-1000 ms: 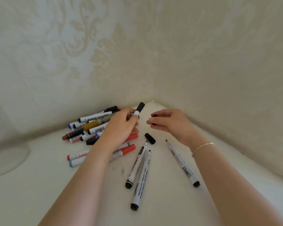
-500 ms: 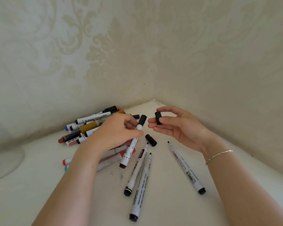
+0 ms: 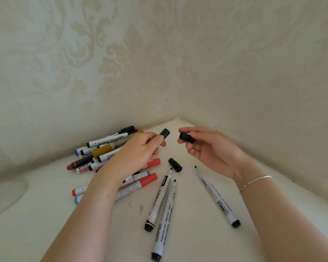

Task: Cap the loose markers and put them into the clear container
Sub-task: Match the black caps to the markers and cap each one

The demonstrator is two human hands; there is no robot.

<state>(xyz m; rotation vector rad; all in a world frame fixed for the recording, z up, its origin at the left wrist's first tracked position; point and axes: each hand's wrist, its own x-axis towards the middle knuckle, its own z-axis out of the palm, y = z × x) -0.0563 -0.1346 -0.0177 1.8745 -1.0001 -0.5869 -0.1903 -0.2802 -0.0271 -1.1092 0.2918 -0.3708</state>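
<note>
Black-capped marker gripped in left hand | right hand pinches loose black cap | white tabletop hemmed by two corner walls; three uncapped markers between arms.

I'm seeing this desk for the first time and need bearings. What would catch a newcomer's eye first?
Two hands meet in mid-air near the wall corner: the left hand grips a black-capped marker, the right hand pinches a loose black cap. Below them three uncapped markers lie fanned beside another loose cap, with a marker pile at the left wall.
</note>
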